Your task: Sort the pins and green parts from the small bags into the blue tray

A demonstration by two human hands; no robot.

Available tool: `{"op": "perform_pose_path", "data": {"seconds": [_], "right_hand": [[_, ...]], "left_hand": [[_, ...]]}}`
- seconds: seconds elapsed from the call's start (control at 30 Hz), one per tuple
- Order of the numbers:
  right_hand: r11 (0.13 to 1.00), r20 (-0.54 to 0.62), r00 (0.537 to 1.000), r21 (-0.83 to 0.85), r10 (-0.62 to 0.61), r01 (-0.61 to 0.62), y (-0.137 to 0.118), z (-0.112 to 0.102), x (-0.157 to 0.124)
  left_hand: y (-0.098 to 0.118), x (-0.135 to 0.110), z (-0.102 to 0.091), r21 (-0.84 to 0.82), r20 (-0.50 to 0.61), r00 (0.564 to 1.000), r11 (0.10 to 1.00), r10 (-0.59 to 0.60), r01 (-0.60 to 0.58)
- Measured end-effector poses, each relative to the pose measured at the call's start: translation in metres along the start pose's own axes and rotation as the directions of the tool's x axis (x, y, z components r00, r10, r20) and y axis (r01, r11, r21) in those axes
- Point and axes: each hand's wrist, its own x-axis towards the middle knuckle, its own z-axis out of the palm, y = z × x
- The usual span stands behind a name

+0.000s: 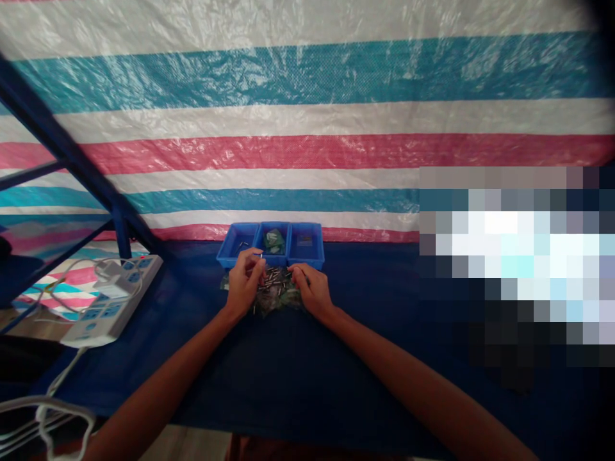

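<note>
Striped plastic sheeting point(269, 153) hangs behind a blue table point(269, 378). Progress looks early, I'd judge: a few small pieces point(243, 244) lie in the left tray point(225, 261), while many metal pins point(275, 276) sit loose on crumpled plastic point(271, 301) before the trays. The left hand point(245, 278) pinches one pin point(261, 257); the right hand point(313, 288) has thumb and finger pressed together beside the heap (whether around anything, I cannot tell).

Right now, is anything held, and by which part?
The left hand pinches a small pin, seemingly by its lower end; for the right hand, I can't tell.
</note>
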Motion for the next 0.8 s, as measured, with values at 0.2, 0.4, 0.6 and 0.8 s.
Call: {"op": "perform_pose_path", "data": {"seconds": [0.2,0.4,0.6,0.8], "right_hand": [[1.000,0.001,1.000,-0.009,0.010,-0.010,-0.0009,-0.0010,-0.0005],[1.000,0.000,1.000,-0.012,0.006,-0.006,-0.0001,0.0001,-0.0007],[1.000,-0.013,1.000,-0.005,-0.004,0.004,0.0002,0.0008,-0.0004],[1.000,-0.027,1.000,-0.007,-0.016,0.016,0.0009,0.0023,0.0010]], "left_hand": [[-0.0013,-0.0004,0.0009,0.069,0.003,1.000,0.997,0.015,-0.015],[-0.0027,-0.0008,0.0006,0.113,0.022,0.999,0.993,0.028,-0.031],[-0.0033,-0.0003,-0.0024,0.211,0.070,0.992,0.970,0.108,-0.120],[-0.0072,-0.0007,-0.0031,0.213,0.072,0.993,0.971,0.091,-0.105]]}}
